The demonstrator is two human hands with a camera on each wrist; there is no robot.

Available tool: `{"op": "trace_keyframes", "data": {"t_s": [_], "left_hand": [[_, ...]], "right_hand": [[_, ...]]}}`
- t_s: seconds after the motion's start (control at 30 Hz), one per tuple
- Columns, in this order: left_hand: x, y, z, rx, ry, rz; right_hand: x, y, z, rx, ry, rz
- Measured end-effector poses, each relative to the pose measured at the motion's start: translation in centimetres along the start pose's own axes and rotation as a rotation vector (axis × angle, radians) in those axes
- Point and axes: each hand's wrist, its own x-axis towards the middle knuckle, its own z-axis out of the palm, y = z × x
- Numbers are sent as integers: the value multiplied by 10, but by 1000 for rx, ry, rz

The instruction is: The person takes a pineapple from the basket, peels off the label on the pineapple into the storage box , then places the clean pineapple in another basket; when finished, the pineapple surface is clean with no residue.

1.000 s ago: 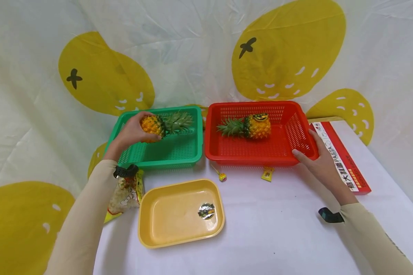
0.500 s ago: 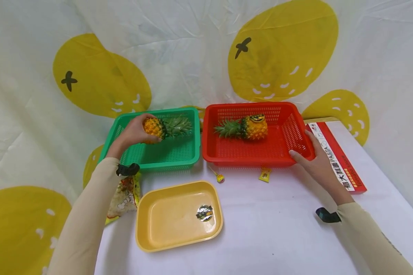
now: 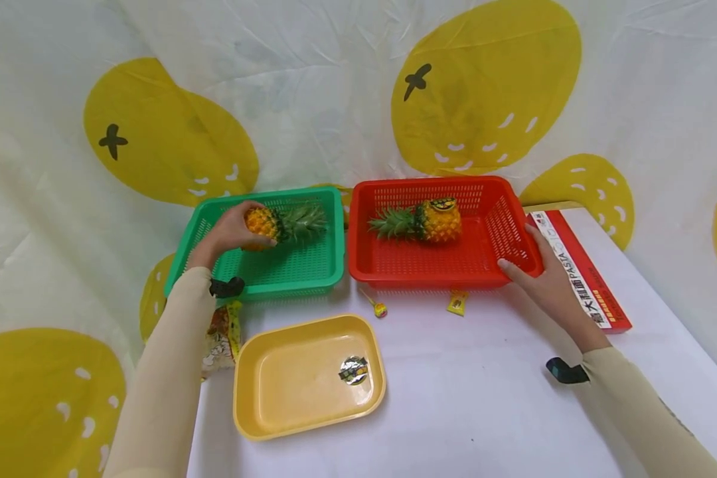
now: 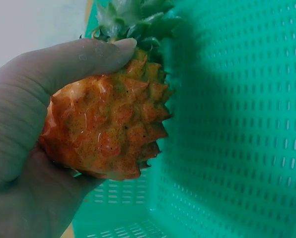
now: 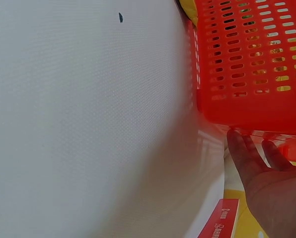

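My left hand (image 3: 233,231) grips the yellow-orange body of a small pineapple (image 4: 108,124), thumb across its upper side. Its green leaves point right, and it is over the green basket (image 3: 334,265); shadow darkens the basket wall beside it in the left wrist view. A second pineapple (image 3: 441,222), with a dark label, lies on its side inside the red basket (image 3: 430,273), leaves to the left. At that basket's near right corner is my right hand (image 3: 552,282), thumb and fingers spread, fingertips at the rim (image 5: 267,130) in the right wrist view.
A tan tray (image 3: 299,431) with a sticker sits in front. Between the tray and baskets lie a lollipop (image 3: 380,309) and a yellow wrapped candy (image 3: 457,303). A snack bag (image 3: 221,342) is partly under my left arm; a red-and-white pasta box (image 3: 591,279) stands right.
The head view has shifted slightly, so the scene slides a little left. My left forearm covers more of the snack bag. Both hands keep their places at the pineapple and the red basket.
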Motion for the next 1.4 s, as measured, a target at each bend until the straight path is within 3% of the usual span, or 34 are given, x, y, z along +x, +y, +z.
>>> {"op": "trace_keyframes", "data": {"t_s": [0.37,0.63,1.4], "left_hand": [[0,-14,4,34,-45,-13],[5,-7,2,92,-67,-11],[6,6,5,142,-195,-66]], "right_hand": [[1,-2,2,2,-1,-4],[0,-3,3,8,4,-2],[0,-3,-1,12,8,-11]]}}
